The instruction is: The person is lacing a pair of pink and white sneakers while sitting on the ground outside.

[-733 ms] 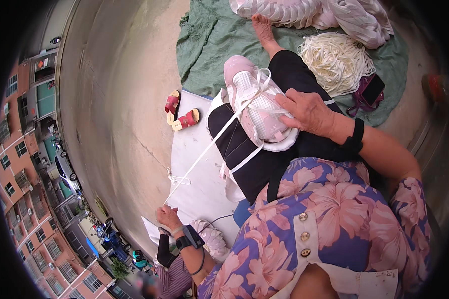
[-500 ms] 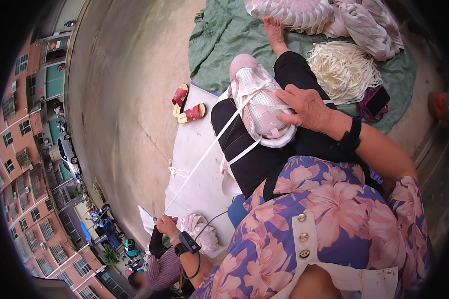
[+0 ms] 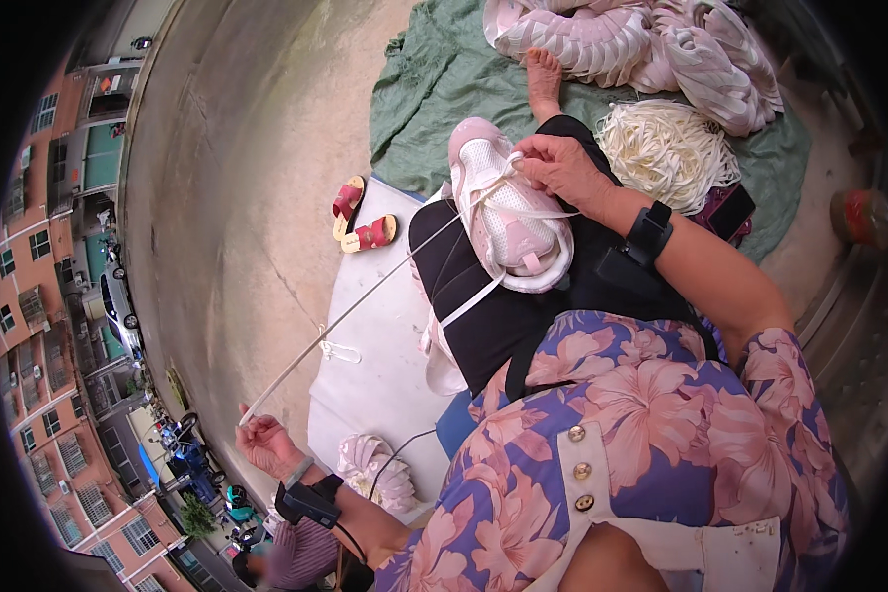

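Observation:
A pink and white sneaker (image 3: 485, 163) lies across my black-trousered lap, its toe pointing away from me. White lacing crosses its mesh upper. From the shoe a white shoelace (image 3: 350, 311) runs taut to the lower left. There my left hand (image 3: 271, 446) is closed on its far part, the arm stretched out sideways. At the right side of the shoe, my right hand (image 3: 567, 176) pinches a bit of lace close above the upper. Another lace strand hangs from the heel side over my thigh.
A heap of white laces (image 3: 666, 153), a dark phone (image 3: 730, 212) and bundled pink-white shoe parts (image 3: 602, 44) lie on a green cloth (image 3: 434, 89). Red sandals (image 3: 370, 232) stand beside a white sheet (image 3: 365, 296). Another person (image 3: 301, 553) sits at lower left; a jar (image 3: 863, 217) stands right.
My left hand has swung farther out to the left, with the lace still stretched from the shoe. My right hand has shifted toward the toe and now pinches lace there.

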Motion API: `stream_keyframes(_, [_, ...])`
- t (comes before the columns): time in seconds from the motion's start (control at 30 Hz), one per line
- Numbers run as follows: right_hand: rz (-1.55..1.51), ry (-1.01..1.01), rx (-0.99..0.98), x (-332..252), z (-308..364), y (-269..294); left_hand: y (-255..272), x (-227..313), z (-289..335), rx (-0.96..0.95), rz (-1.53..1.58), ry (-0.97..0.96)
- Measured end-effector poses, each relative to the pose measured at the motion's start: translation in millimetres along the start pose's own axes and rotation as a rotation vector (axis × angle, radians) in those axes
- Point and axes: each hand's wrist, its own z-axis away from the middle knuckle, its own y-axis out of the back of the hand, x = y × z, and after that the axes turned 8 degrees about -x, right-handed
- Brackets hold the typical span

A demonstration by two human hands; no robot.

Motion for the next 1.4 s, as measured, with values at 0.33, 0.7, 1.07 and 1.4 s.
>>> stream_keyframes(0.33, [-0.249,-0.163,-0.141,-5,-14,7,-51,3,-5,-0.252,0.177,-0.057])
stream_keyframes(0.7, [0.037,0.056,-0.153,-3,-9,-3,-14,-2,31,-0.154,-0.005,0.009])
stream_keyframes(1.07, [0.104,-0.002,-0.203,-6,-14,-5,89,35,59,0.180,-0.041,-0.031])
stream_keyframes(1.4, [0.628,0.143,-0.061,-20,43,0,34,-2,17,0.089,-0.092,0.041])
